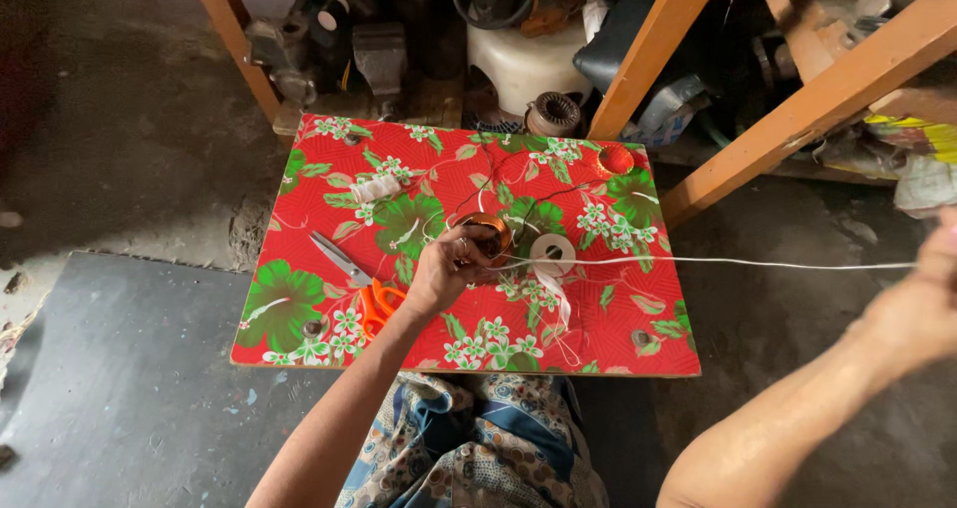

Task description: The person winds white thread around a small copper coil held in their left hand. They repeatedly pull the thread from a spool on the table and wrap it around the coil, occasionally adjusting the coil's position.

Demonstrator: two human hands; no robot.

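Over floral table: left hand pinching copper coil; right hand pinching white thread.

There's just one view, worn on the person's head and looking steeply down over the lap. It sits close above the red flowered board, with the cluttered wooden shelf frame crossing the top edge.

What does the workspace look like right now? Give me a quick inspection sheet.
Surface: low board covered in red floral cloth.
Job's things: copper wire coil; white cord stretched taut.
Clutter: orange-handled scissors, white tape roll, small white bundle, red ball.
Grippers: left hand grips the coil; right hand pulls the cord.
Cables: black cables behind.
Surroundings: concrete floor, wooden frame, piled parts.
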